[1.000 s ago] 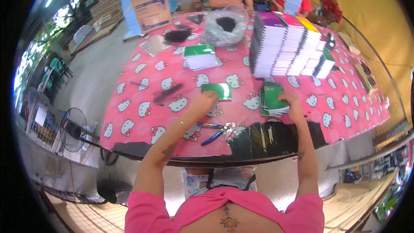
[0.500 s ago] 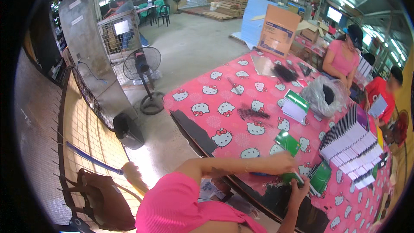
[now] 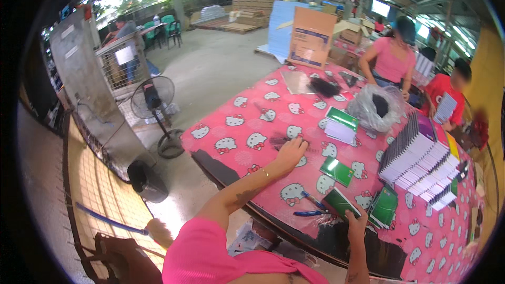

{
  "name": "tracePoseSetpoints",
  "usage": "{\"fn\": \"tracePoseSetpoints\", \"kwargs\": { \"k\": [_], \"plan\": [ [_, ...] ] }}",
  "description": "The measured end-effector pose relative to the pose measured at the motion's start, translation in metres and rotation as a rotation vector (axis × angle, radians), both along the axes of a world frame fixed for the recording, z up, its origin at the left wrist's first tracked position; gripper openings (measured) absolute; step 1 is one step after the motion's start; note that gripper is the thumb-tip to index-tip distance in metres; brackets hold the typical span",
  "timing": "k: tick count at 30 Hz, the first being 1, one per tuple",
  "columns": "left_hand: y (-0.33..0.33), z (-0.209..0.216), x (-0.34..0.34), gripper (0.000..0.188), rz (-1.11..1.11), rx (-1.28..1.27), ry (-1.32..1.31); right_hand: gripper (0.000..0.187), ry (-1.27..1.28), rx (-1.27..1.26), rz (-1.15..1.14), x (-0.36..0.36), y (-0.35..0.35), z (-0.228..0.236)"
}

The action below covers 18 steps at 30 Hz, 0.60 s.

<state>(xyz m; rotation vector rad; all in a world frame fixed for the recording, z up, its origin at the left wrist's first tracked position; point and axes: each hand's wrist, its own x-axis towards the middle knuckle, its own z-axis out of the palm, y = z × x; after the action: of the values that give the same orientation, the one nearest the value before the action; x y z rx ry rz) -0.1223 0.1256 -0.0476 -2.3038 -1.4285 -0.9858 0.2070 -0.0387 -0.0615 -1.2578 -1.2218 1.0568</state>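
Observation:
My left hand (image 3: 293, 152) reaches across the table, its fingers stretched out over a small heap of thin black binding coils (image 3: 279, 141) and partly covering it. Near the front edge, my right hand (image 3: 356, 222) grips a small green-covered notebook (image 3: 339, 201) by its right end. Beside that notebook lie pliers with blue handles (image 3: 311, 213), partly hidden by it. Another green notebook (image 3: 337, 171) lies flat just beyond. To the right of my right hand is a small stack of green notebooks (image 3: 384, 206).
A tall stack of coil-bound notebooks (image 3: 418, 160) stands at the right. Farther back are green-and-white notebooks (image 3: 341, 124), a clear bag with black contents (image 3: 368, 108) and a cardboard box (image 3: 311, 37). A fan (image 3: 152, 97) and bin (image 3: 146, 181) stand left. Two people (image 3: 392, 55) work across the table.
My left hand has moved from the notebook beside my right hand to the black coils. The notebook in my right hand and the blue-handled pliers now show more fully. The view has shifted right.

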Motion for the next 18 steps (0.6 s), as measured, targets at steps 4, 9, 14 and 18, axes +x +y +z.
{"fn": "tracePoseSetpoints", "kwargs": {
  "k": [4,9,14,18],
  "plan": [
    [-0.045,0.040,0.053,0.021,-0.106,-0.424,-0.256,0.028,-0.029,0.080,-0.031,0.010,-0.001,-0.006],
    [-0.122,0.036,0.114,0.035,-0.593,-0.610,-0.603,0.027,-0.009,0.025,-0.013,-0.006,0.005,0.002],
    [-0.134,0.036,0.093,0.044,-0.370,-0.438,-0.436,0.028,-0.044,0.026,-0.010,0.004,0.006,-0.008],
    [-0.161,0.004,0.057,0.045,-0.491,-0.416,0.194,0.030,-0.045,-0.027,0.022,0.007,0.006,-0.009]
  ]
}}
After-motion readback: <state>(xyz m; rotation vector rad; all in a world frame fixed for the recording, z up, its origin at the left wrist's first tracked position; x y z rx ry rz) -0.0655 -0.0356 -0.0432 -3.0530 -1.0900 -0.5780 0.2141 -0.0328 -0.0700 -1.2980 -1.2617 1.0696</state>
